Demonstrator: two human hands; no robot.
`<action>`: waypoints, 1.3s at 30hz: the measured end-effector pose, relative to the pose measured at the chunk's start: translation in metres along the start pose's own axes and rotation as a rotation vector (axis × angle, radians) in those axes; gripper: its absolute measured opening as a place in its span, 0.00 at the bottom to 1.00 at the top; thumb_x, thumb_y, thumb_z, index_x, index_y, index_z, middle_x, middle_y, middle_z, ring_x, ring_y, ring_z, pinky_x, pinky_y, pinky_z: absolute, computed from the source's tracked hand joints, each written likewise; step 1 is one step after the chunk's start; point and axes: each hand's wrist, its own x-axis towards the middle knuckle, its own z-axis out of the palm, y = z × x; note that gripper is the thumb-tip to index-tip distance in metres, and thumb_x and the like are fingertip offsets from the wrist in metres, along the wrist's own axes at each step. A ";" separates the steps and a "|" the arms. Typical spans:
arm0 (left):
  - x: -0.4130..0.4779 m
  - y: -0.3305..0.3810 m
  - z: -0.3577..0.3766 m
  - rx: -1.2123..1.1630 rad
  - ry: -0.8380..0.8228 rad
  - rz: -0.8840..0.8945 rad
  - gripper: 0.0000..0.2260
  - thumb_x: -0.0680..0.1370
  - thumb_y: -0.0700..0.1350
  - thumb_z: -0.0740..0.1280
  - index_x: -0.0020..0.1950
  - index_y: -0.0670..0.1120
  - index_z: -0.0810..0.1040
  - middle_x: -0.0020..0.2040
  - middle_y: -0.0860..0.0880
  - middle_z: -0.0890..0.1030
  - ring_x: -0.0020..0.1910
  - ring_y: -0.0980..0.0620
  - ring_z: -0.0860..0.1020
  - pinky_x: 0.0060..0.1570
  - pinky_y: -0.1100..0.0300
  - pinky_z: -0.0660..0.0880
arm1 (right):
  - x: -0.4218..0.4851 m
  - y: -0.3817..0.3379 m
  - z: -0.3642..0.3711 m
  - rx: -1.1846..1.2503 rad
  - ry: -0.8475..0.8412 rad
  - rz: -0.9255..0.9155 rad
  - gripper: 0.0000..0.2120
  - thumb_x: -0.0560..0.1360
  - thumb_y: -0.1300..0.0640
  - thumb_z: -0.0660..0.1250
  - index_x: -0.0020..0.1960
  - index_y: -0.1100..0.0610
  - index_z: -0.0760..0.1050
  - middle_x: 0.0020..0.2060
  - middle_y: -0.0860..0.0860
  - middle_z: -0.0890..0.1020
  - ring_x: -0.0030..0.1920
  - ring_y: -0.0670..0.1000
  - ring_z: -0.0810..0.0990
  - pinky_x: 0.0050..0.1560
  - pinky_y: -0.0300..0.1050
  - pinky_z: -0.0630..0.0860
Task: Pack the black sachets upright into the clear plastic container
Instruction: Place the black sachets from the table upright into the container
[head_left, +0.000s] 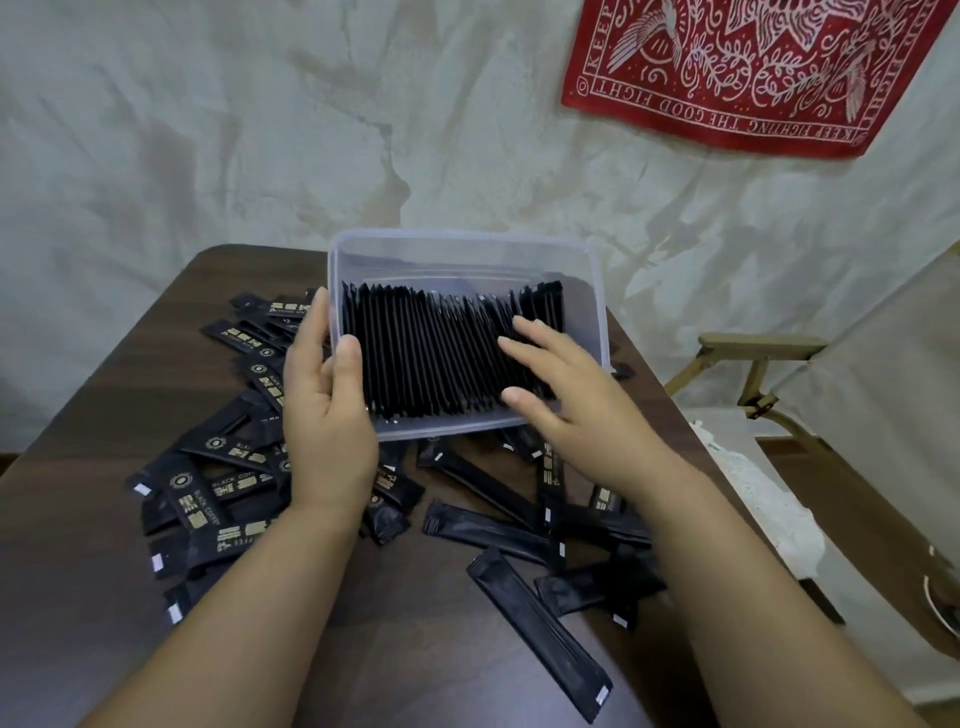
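A clear plastic container (587, 280) is tilted toward me above the brown table, its near edge lifted. A tight row of black sachets (426, 358) stands on edge inside it, filling most of its width. My left hand (327, 415) grips the container's left wall, thumb inside the rim. My right hand (566, 395) lies flat with its fingers spread on the sachets at the right end of the row and holds nothing. Many loose black sachets (208, 499) lie scattered on the table to the left, and more loose sachets (540, 629) lie below the container.
The dark brown table (93, 415) ends at the right near a folding chair (758, 374). White cloth covers the wall behind, with a red bandana (753, 67) pinned at the upper right. A white lacy cloth (769, 509) lies beside the table's right edge.
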 end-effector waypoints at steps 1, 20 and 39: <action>0.001 0.001 0.000 0.001 0.022 -0.002 0.18 0.85 0.42 0.56 0.74 0.53 0.64 0.69 0.60 0.67 0.59 0.81 0.66 0.57 0.81 0.63 | -0.007 0.001 -0.003 0.018 0.065 -0.024 0.19 0.79 0.51 0.60 0.70 0.50 0.68 0.71 0.45 0.66 0.71 0.42 0.61 0.69 0.36 0.59; 0.003 -0.005 -0.004 0.064 0.033 0.007 0.19 0.84 0.43 0.57 0.76 0.47 0.63 0.71 0.52 0.67 0.57 0.81 0.66 0.57 0.78 0.65 | -0.075 -0.014 0.041 -0.041 -0.342 0.006 0.43 0.69 0.38 0.69 0.76 0.51 0.54 0.75 0.46 0.58 0.74 0.45 0.55 0.74 0.38 0.50; 0.005 -0.008 -0.002 0.047 0.039 -0.016 0.19 0.84 0.42 0.57 0.76 0.46 0.64 0.67 0.52 0.69 0.54 0.81 0.69 0.55 0.78 0.66 | -0.046 -0.025 0.060 -0.135 -0.224 0.079 0.21 0.69 0.36 0.67 0.52 0.51 0.75 0.45 0.42 0.71 0.50 0.45 0.68 0.55 0.40 0.59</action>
